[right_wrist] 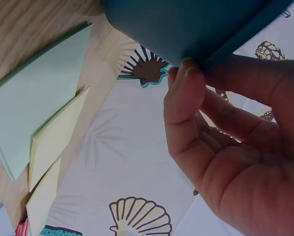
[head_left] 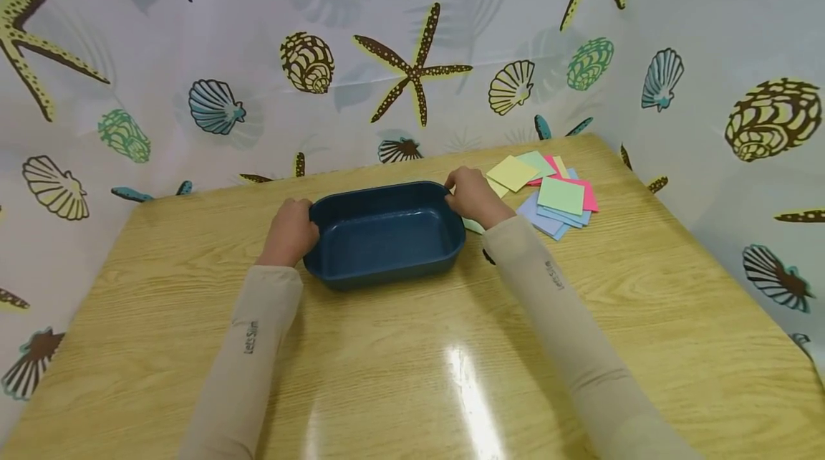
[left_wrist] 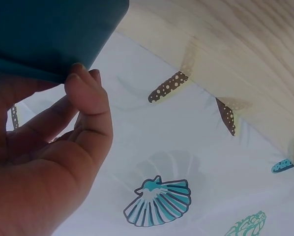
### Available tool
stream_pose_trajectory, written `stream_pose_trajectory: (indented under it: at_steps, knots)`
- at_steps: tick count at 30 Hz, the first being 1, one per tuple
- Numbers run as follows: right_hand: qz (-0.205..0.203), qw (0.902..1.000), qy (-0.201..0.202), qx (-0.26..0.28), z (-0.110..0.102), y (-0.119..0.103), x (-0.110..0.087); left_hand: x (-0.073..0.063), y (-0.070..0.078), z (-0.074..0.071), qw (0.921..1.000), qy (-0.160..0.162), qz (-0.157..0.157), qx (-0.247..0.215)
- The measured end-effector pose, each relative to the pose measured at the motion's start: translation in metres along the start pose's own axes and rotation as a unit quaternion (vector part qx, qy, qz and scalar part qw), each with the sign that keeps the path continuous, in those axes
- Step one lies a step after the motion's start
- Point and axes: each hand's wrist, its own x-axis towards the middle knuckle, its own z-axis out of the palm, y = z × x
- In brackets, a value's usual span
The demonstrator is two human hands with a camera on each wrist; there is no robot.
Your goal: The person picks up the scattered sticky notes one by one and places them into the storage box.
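Note:
A dark blue rectangular dish (head_left: 387, 238) with rounded corners and nothing inside is held at both short ends. At its left end my left hand (head_left: 291, 232) grips the rim; in the left wrist view the curled fingers (left_wrist: 90, 98) pinch the edge. My right hand (head_left: 475, 196) grips the rim at the upper right end. The right wrist view shows the fingertips (right_wrist: 186, 88) against the dish's outer wall (right_wrist: 157, 29), with the thumb on its other side.
Sticky-note pads (head_left: 561, 196) in yellow, green, pink and blue lie in a loose pile right of the dish, partly behind the right hand. A small dark object (head_left: 488, 257) shows beside the right sleeve. A shell-patterned curtain (head_left: 245, 30) borders the wooden table (head_left: 380, 367).

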Motion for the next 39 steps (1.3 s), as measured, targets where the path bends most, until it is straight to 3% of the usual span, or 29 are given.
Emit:
stream_pose_trajectory:
  at_steps: [9,22,30,39]
  knots:
    - [-0.012,0.9994,0.017,-0.029,-0.003,-0.003,-0.015,-0.009,0.004,-0.004,0.9997,-0.022,0.011,-0.005]
    - [-0.009,0.9991,-0.007,-0.040,0.000,-0.007,-0.030,-0.022,0.008,-0.005,0.9992,-0.039,-0.005,-0.001]
    - [-0.012,0.9988,-0.006,-0.047,-0.001,-0.008,-0.035,-0.026,0.003,-0.005,0.9996,-0.027,0.006,-0.010]
    - [-0.022,0.9987,0.003,-0.046,0.000,-0.005,-0.038,-0.025,-0.006,-0.001,0.9988,-0.037,0.017,-0.027]
